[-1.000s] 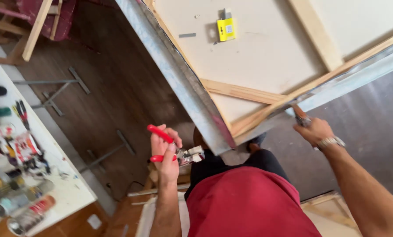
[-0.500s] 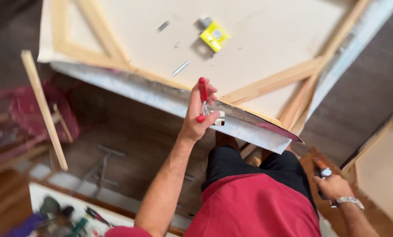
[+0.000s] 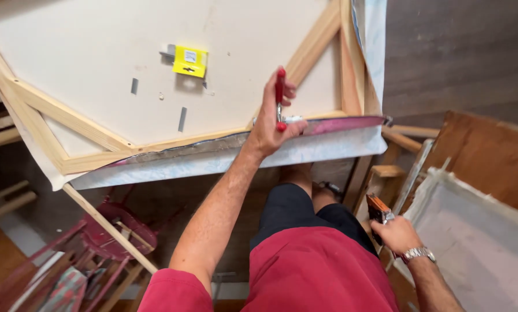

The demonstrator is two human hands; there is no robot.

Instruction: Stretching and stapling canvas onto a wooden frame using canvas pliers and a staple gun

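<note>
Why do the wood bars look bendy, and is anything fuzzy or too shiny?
Head view: the wide lens bows the wooden stretcher frame toward the edges; soft even light, no harsh glare on the pale canvas back; the left hand gripping red-handled pliers looks sharp; the right hand with its stapler is slightly soft; the lower left corner is blurry.

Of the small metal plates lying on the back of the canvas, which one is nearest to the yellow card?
The plate touching the yellow card's left edge; the others lie apart, below it.

A small square yellow packet [image 3: 190, 60] lies on the canvas back [image 3: 97, 69].
</note>
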